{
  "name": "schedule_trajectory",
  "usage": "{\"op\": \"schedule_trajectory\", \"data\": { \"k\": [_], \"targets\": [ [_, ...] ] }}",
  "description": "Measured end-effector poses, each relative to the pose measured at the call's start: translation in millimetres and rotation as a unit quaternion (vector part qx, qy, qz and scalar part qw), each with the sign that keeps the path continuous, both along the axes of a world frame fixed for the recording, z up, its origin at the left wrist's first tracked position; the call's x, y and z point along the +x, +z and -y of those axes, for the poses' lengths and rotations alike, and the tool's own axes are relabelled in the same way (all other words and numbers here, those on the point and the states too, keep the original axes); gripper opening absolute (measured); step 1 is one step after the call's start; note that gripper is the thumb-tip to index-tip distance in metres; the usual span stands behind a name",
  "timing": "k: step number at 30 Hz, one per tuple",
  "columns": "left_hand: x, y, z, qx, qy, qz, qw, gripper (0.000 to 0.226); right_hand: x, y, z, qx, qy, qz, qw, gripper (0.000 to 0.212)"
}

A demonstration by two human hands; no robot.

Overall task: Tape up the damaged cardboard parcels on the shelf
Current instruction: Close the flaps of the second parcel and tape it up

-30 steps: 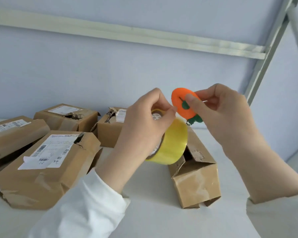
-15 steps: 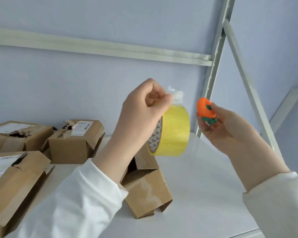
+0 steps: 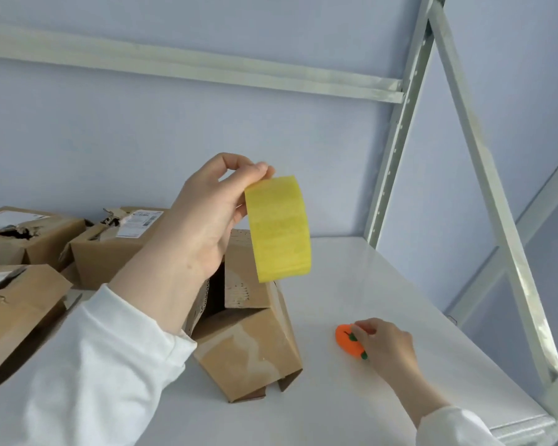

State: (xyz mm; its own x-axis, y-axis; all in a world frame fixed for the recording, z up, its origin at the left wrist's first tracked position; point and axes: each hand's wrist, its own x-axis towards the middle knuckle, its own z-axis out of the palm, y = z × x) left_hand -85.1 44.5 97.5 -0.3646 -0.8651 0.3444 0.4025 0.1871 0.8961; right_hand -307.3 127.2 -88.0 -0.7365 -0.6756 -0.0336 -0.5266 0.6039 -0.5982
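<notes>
White shelf [image 3: 384, 284] carries torn parcels [image 3: 110, 246] | left hand [image 3: 203, 226] grips tape roll [image 3: 279, 230], 12 o'clock of open parcel [image 3: 242, 346] | right hand [image 3: 387, 349] curled on orange cutter [image 3: 347, 344], 3 o'clock of that parcel | I judge risk: unheld flaps gape, tape wrinkles.

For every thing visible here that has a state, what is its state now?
left hand: grips tape roll, raised
tape roll: held above front parcel
right hand: holds orange cutter
orange cutter: lying on shelf
front parcel: flaps open, untaped
middle parcel: top torn
far-left parcel: top torn open
near-left parcel: top torn
</notes>
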Motion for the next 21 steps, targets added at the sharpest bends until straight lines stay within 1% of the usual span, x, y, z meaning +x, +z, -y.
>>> {"op": "schedule_trajectory", "data": {
  "k": [1, 2, 3, 4, 5, 6, 7, 8, 9, 10, 12, 13, 15, 16, 18, 19, 21],
  "targets": [
    [0, -1, 1, 0.008, -0.003, -0.006, 1.0, 0.019, 3, 7, -2, -0.04, 0.001, -0.021, 0.999, 0.03],
    [0, -3, 3, 0.014, -0.003, -0.009, 1.0, 0.019, 10, 20, -5, -0.117, 0.014, -0.031, 0.993, 0.029],
    [1, -3, 4, 0.017, -0.002, -0.012, 1.0, 0.019, 22, 39, -9, -0.214, 0.045, -0.014, 0.976, 0.025],
    [2, -3, 6, 0.019, 0.0, -0.015, 1.0, 0.019, 37, 62, -13, -0.297, 0.093, 0.025, 0.95, 0.02],
    [4, -2, 9, 0.019, 0.002, -0.017, 1.0, 0.019, 57, 86, -17, -0.35, 0.156, 0.071, 0.921, 0.021],
    [5, -1, 12, 0.019, 0.004, -0.017, 1.0, 0.02, 75, 106, -20, -0.364, 0.221, 0.098, 0.9, 0.027],
    [6, 0, 13, 0.017, 0.004, -0.015, 1.0, 0.02, 91, 120, -20, -0.354, 0.279, 0.086, 0.888, 0.033],
    [8, 1, 15, 0.016, 0.001, -0.012, 1.0, 0.019, 105, 129, -18, -0.34, 0.324, 0.057, 0.881, 0.035],
    [11, 1, 17, 0.014, -0.003, -0.009, 1.0, 0.018, 119, 134, -14, -0.332, 0.348, 0.044, 0.876, 0.032],
    [14, 2, 19, 0.014, -0.007, -0.006, 1.0, 0.016, 130, 138, -10, -0.332, 0.354, 0.057, 0.873, 0.029],
    [26, 4, 29, 0.022, -0.02, 0.001, 1.0, 0.009, 148, 143, -1, -0.343, 0.362, 0.114, 0.859, 0.029],
    [35, 6, 37, 0.03, -0.034, 0.005, 0.999, 0.013, 158, 145, 3, -0.351, 0.359, 0.132, 0.855, 0.029],
    [52, 9, 55, 0.039, -0.06, 0.027, 0.997, 0.032, 173, 147, 12, -0.357, 0.347, 0.148, 0.854, 0.028],
    [59, 9, 62, 0.038, -0.065, 0.042, 0.996, 0.032, 180, 149, 16, -0.355, 0.341, 0.152, 0.857, 0.028],
    [68, 7, 73, 0.025, -0.067, 0.064, 0.995, 0.011, 192, 151, 26, -0.346, 0.331, 0.149, 0.865, 0.029],
    [70, 6, 78, 0.024, -0.061, 0.066, 0.996, 0.005, 196, 152, 30, -0.342, 0.32, 0.147, 0.871, 0.031],
    [70, 1, 86, 0.026, -0.046, 0.06, 0.997, 0.007, 203, 154, 36, -0.34, 0.295, 0.142, 0.882, 0.036]
  ]
}}
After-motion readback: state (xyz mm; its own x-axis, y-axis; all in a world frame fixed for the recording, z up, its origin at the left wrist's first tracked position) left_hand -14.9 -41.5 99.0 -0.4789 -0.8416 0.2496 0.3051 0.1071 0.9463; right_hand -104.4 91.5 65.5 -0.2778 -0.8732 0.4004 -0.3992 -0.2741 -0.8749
